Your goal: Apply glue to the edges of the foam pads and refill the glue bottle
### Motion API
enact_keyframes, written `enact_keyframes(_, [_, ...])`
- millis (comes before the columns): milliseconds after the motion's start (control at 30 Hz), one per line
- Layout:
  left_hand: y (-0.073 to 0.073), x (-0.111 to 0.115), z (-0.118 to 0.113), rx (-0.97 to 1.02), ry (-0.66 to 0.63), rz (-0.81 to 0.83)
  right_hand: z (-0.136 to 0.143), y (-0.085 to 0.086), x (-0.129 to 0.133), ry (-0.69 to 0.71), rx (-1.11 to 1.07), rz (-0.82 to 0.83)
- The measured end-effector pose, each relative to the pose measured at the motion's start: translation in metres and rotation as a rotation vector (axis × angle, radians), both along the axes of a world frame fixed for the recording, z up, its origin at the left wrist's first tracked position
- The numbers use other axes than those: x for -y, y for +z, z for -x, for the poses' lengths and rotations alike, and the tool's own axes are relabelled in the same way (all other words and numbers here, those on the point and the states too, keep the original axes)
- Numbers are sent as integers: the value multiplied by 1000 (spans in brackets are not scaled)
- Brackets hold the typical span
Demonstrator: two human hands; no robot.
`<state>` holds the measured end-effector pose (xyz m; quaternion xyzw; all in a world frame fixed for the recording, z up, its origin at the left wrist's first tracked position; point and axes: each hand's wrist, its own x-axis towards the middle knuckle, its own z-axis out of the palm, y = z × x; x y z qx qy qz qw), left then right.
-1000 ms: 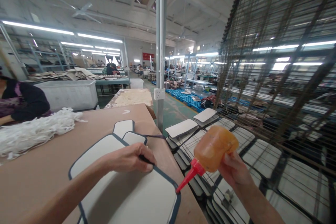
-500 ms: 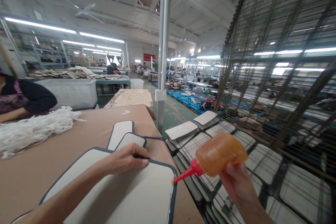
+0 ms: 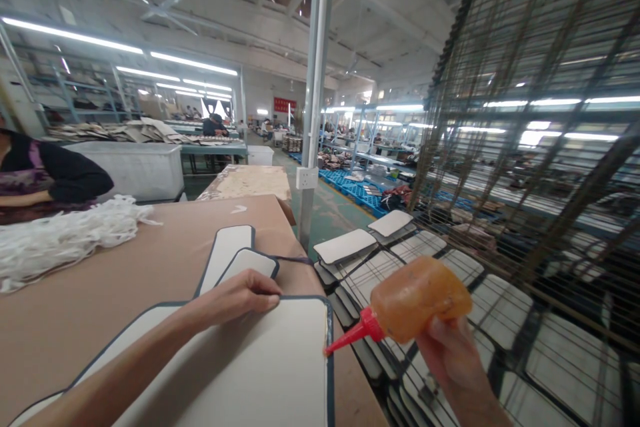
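A large white panel [image 3: 265,367] with rounded corners and a dark blue border lies on the table in front of me. My left hand [image 3: 243,295] is closed on its far edge, thumb and fingers pinched together. In my right hand [image 3: 457,350] is a squeeze bottle [image 3: 420,298] of amber glue, tilted down to the left. Its red nozzle [image 3: 353,333] touches the panel's right edge, where a thin, shiny glue line runs along the border. Beyond my left hand, two smaller bordered pieces [image 3: 234,235] overlap each other, and another panel sits partly under my left forearm.
A heap of white strips [image 3: 70,233] lies on the brown tabletop [image 3: 175,247] at left, near a seated person's sleeve [image 3: 75,170]. A metal post [image 3: 313,100] stands past the table. On the right, a wire rack [image 3: 450,240] holds several white panels, its upper grids tilted up.
The nozzle has moved down along the panel's right edge, leaving a longer glue line above it. The panel and my left hand appear slightly further left in view.
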<state>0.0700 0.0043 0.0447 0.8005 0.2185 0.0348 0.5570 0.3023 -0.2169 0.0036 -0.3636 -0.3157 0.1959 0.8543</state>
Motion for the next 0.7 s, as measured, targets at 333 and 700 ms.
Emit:
enact_keyframes(333, [1,-3,4,-16,64,64,-6,-13,6,143,31,41])
enact_keyframes(700, [-1,-6,8,12,131,147,-1,-10,10,159,-10,65])
